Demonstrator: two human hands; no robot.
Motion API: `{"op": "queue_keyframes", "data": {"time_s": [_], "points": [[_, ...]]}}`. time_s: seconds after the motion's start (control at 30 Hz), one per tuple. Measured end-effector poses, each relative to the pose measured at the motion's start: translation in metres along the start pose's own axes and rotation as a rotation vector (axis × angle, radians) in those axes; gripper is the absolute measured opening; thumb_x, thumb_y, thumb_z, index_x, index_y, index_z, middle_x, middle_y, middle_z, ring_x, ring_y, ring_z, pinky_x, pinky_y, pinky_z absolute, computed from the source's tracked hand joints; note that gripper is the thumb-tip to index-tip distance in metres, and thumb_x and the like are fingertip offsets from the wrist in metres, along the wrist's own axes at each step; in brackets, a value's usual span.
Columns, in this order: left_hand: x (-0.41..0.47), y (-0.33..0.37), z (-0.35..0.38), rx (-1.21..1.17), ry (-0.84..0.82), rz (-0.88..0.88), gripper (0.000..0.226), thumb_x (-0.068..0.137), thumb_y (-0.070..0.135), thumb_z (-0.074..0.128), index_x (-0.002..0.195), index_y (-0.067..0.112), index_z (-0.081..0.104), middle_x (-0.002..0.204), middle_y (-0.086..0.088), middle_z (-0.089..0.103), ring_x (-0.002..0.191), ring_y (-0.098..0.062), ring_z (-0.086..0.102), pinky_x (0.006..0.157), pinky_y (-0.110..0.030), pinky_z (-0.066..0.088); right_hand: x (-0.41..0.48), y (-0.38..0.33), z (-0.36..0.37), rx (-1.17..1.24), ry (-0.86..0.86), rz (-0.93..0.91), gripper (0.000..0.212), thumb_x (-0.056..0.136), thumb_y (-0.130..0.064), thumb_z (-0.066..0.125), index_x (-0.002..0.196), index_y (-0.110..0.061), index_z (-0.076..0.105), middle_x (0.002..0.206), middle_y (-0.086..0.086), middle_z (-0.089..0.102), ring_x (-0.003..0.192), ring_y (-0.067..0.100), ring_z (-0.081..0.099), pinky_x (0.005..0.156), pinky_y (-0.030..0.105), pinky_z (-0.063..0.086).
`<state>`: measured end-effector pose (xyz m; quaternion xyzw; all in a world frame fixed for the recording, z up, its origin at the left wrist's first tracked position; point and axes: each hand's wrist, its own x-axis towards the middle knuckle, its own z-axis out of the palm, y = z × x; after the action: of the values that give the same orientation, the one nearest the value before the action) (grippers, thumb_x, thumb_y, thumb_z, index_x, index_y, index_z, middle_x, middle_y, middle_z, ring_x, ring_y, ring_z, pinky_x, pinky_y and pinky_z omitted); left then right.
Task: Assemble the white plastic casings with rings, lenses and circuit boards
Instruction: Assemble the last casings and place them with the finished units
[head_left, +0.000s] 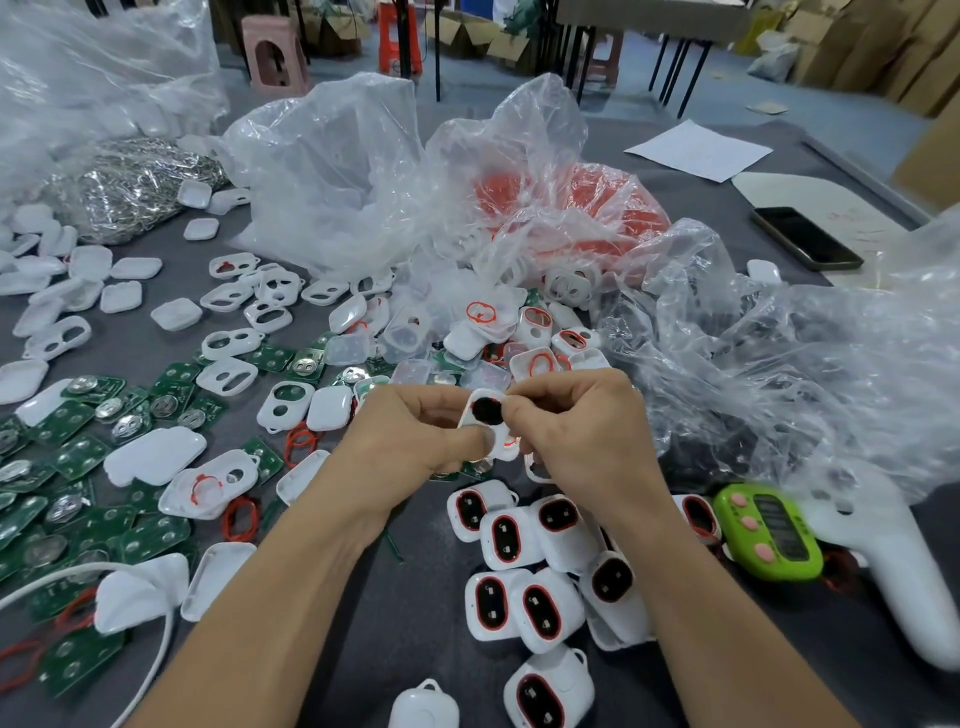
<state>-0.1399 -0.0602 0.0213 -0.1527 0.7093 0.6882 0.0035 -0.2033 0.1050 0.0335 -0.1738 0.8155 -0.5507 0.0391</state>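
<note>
The white plastic casing (498, 449) is held up over the table (415, 613) between both hands, with the forearms reaching in from the near edge. The left hand (410, 431) grips it from the left, its thumb laid across the casing's face and its fingers curled behind. The right hand (576, 431) has its fingers curled, and its thumb and forefinger pinch at the black lens (487, 411) set in the casing's upper opening.

Beyond the hands a large clear plastic bag (337, 171) lies open. Beside it a second bag (524, 130) holds red rings (597, 208). A crumpled bag (779, 374) lies to the right of the right hand; I cannot tell what is in it. Far beyond the left hand another bag holds shiny metal parts (135, 182).

Green circuit boards (78, 452) lie spread to the left of the left hand, among loose casing halves (156, 460). Just nearer than the hands sits a cluster of finished casings (540, 608) with red-rimmed black lenses. To their right is a green device (769, 530) with pink buttons.
</note>
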Motion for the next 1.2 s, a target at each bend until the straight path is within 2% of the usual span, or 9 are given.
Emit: {"op": "queue_keyframes", "data": {"time_s": [0.07,0.17,0.4,0.5,0.6,0.7,0.9,1.1,1.2], "points": [[0.0,0.004,-0.002,-0.109,-0.069,-0.067,0.016,0.083,0.026,0.08,0.099,0.026,0.083,0.096,-0.003,0.08,0.077,-0.006,0.072,0.063,-0.018,0.055,0.002,0.0,-0.004,0.059,0.011,0.032,0.006,0.078,-0.027,0.077,0.073,-0.029,0.08,0.054,-0.001,0.068,0.047,0.009,0.056,0.048,0.03,0.051],[0.0,0.007,-0.006,-0.314,-0.206,-0.174,0.037,0.085,0.049,0.063,0.102,0.023,0.082,0.11,-0.013,0.077,0.093,-0.021,0.076,0.066,-0.029,0.061,0.004,-0.001,-0.009,0.057,0.015,0.031,0.005,0.078,-0.029,0.079,0.073,-0.029,0.08,0.056,0.0,0.069,0.047,0.009,0.058,0.052,0.029,0.052],[-0.001,0.002,-0.009,-0.575,-0.466,-0.2,0.046,0.09,0.03,0.065,0.132,0.012,0.068,0.127,-0.025,0.068,0.11,-0.035,0.071,0.082,-0.04,0.062,0.002,-0.007,-0.011,0.044,-0.06,0.029,0.006,0.075,-0.028,0.079,0.07,-0.027,0.08,0.061,-0.004,0.073,0.056,0.011,0.067,0.054,0.029,0.056],[0.0,0.002,-0.012,-0.621,-0.447,-0.175,0.048,0.089,0.024,0.066,0.135,0.011,0.066,0.125,-0.027,0.067,0.103,-0.035,0.073,0.081,-0.039,0.063,0.003,-0.009,-0.009,0.066,-0.121,0.043,0.009,0.079,-0.025,0.081,0.071,-0.022,0.08,0.057,-0.002,0.069,0.048,0.005,0.056,0.048,0.02,0.044],[0.005,0.003,-0.018,-0.715,-0.351,-0.154,0.039,0.095,0.021,0.06,0.131,0.009,0.069,0.124,-0.028,0.068,0.103,-0.034,0.074,0.079,-0.037,0.063,0.013,-0.006,-0.007,0.003,0.03,0.057,0.012,0.088,-0.028,0.078,0.076,-0.027,0.081,0.062,-0.01,0.071,0.055,0.008,0.064,0.053,0.022,0.051],[0.01,0.005,-0.027,-0.851,-0.163,-0.146,0.034,0.092,0.02,0.057,0.116,0.008,0.077,0.12,-0.025,0.072,0.101,-0.032,0.075,0.074,-0.035,0.064,0.034,-0.014,-0.003,-0.291,0.095,-0.047,0.013,0.088,-0.022,0.075,0.078,-0.029,0.081,0.067,-0.016,0.072,0.064,0.005,0.068,0.06,0.017,0.055],[0.013,0.008,-0.044,-0.96,-0.03,-0.077,0.028,0.09,0.02,0.059,0.102,0.011,0.083,0.117,-0.02,0.074,0.099,-0.03,0.076,0.072,-0.033,0.063,0.07,-0.025,0.028,-0.905,-0.142,-0.077,0.012,0.085,-0.025,0.069,0.09,-0.016,0.075,0.093,0.007,0.073,0.094,0.028,0.067,0.083,0.034,0.055],[0.013,0.007,-0.045,-0.97,-0.024,-0.076,0.028,0.089,0.019,0.059,0.1,0.01,0.083,0.116,-0.021,0.074,0.098,-0.03,0.076,0.071,-0.032,0.063,0.066,-0.02,0.019,-0.709,-0.045,-0.018,0.021,0.079,-0.021,0.079,0.067,-0.032,0.066,0.076,-0.011,0.065,0.081,0.018,0.063,0.072,0.026,0.046],[0.013,0.008,-0.044,-0.964,-0.027,-0.078,0.029,0.087,0.019,0.059,0.1,0.01,0.083,0.115,-0.021,0.074,0.097,-0.03,0.076,0.071,-0.032,0.063,0.062,-0.015,0.011,-0.588,0.004,-0.017,0.021,0.082,-0.023,0.078,0.069,-0.031,0.064,0.087,-0.007,0.067,0.082,0.018,0.061,0.072,0.027,0.043]]}}
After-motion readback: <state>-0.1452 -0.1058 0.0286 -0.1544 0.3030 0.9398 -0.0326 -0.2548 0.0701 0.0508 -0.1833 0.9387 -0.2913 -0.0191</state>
